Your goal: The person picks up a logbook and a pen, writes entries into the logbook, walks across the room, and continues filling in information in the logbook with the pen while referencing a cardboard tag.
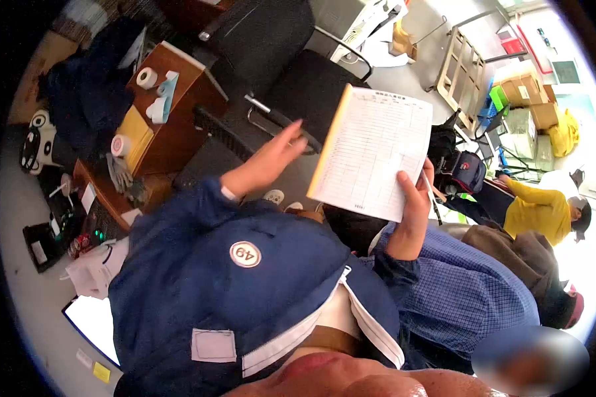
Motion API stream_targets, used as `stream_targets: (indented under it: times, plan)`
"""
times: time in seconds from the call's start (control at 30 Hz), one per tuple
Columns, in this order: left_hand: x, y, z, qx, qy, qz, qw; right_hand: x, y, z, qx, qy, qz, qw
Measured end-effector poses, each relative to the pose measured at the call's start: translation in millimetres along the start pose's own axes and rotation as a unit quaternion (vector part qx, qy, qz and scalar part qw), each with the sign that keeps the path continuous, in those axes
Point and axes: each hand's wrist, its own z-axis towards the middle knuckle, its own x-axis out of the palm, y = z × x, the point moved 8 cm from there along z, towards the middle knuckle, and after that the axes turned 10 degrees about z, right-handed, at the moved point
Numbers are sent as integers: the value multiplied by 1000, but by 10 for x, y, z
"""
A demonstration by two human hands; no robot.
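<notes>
My right hand [414, 208] grips a form pad [374, 149] by its lower right corner, thumb on top. The top sheet is white with a printed table of ruled rows, and a yellow strip runs down the pad's left edge. A thin pale stick [430, 186], pen-like, shows beside the fingers of that hand. My left hand [268, 160] is in the air left of the pad, not touching it. Its fingers are stretched out, slightly blurred, and hold nothing.
A black chair [278, 86] stands ahead. On the left, a brown desk [179, 79] bears tape rolls [147, 78] and gloves [119, 173]. Close on my right is a person in a blue checked top [463, 291]; beyond are a person in yellow [540, 208], cardboard boxes [520, 86] and a cart [458, 73].
</notes>
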Motion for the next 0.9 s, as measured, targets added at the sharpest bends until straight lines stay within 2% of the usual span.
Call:
stream_targets:
  times: [0.03,0.07,0.1,0.13,0.2,0.27,0.4,0.57,0.63,0.77,0.9]
  plan:
    - [67,167,-192,60,34,150,986,-32,34,100,3,-1,-15,1000]
    - [167,315,-451,15,171,215,961,-104,125,207,-4,-10,-28,1000]
    - [256,200,-703,-36,348,240,905,-238,151,311,-11,-26,-39,999]
    - [247,8,-843,-38,428,239,871,-439,127,433,-25,-46,-49,997]
    - [89,-302,-859,-37,454,227,861,-756,98,615,-32,-63,-40,997]
    - [-95,-526,-632,-53,421,228,876,-1100,-43,835,-62,-62,-21,996]
    - [-334,-755,-63,-97,299,228,922,-1532,-330,1365,-33,-84,83,993]
    - [-325,-1022,501,-154,176,223,946,-1842,-240,2180,-37,-68,115,990]
    - [-296,-1100,666,-171,147,219,949,-1902,-121,2370,-17,-59,106,992]
    - [-184,-1226,965,-193,123,217,949,-2114,-32,2807,-35,-50,70,996]
    - [-123,-1294,1190,-203,121,222,946,-2436,151,3210,-58,-82,82,992]
